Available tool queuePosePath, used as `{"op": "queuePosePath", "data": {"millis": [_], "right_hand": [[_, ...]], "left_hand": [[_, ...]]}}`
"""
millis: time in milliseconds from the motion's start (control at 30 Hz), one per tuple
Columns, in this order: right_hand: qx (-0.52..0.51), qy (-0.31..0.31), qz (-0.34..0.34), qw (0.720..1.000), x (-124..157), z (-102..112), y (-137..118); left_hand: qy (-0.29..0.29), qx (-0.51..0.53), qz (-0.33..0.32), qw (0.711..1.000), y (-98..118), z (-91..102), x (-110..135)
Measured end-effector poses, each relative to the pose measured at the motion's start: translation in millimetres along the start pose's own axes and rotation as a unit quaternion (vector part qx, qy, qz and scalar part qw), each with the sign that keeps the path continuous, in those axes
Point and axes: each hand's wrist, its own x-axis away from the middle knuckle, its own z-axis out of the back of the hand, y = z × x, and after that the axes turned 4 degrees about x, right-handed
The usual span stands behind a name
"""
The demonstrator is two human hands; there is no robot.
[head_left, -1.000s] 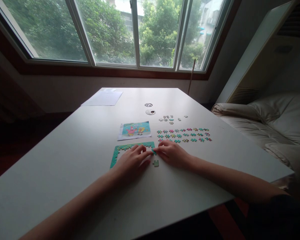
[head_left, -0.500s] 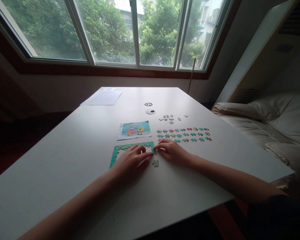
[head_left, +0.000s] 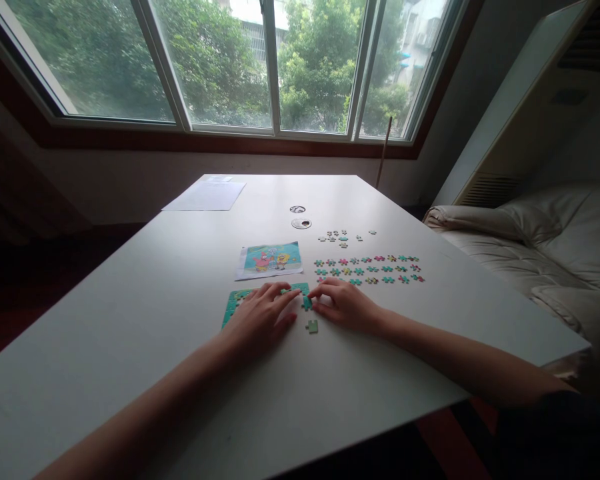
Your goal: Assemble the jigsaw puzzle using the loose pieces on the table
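Note:
My left hand point(head_left: 263, 315) lies over the partly joined puzzle border point(head_left: 230, 303), its fingers stretched out and apart. The index fingertip rests at the border's top right part. From the other side, my right hand point(head_left: 344, 303) has its thumb and index finger at a teal puzzle piece point(head_left: 307, 304), gripping its right edge just under the border's top right corner. A greenish corner piece point(head_left: 313, 327) lies loose on the table a little nearer to me. Much of the border's left and inner area is hidden beneath my left hand.
Beyond the border lies a printed cartoon picture point(head_left: 271, 259). Rows of loose puzzle pieces point(head_left: 373, 269) stretch to the right, with a smaller group point(head_left: 334, 236) behind. Two round inserts point(head_left: 301, 223) sit farther back on the white table point(head_left: 130, 313); papers point(head_left: 205, 195) lie far left.
My left index finger has moved off the teal piece, up and left onto the border. My right hand stays at the piece, which is nearly in the same place.

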Motion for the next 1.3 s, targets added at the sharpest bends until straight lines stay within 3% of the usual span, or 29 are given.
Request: {"op": "queuePosePath", "data": {"millis": [400, 833, 1133, 1300], "right_hand": [[0.001, 0.017, -0.025, 1.000, -0.3, -2.3, -2.7], [0.062, -0.013, 0.033, 0.997, -1.5, -1.2, -1.7], [0.023, 0.016, -0.007, 1.000, -0.7, 0.2, -2.9], [0.014, 0.023, 0.007, 1.000, -0.1, -1.3, -2.9]], "left_hand": [[-0.006, -0.013, -0.003, 1.000, -0.4, -2.8, 1.0], [0.002, -0.004, -0.014, 1.000, 1.0, -1.0, 1.8], [-0.001, -0.003, -0.010, 1.000, 2.1, 0.1, 1.3], [0.002, -0.002, -0.012, 1.000, 2.4, 0.3, 1.1]]}}
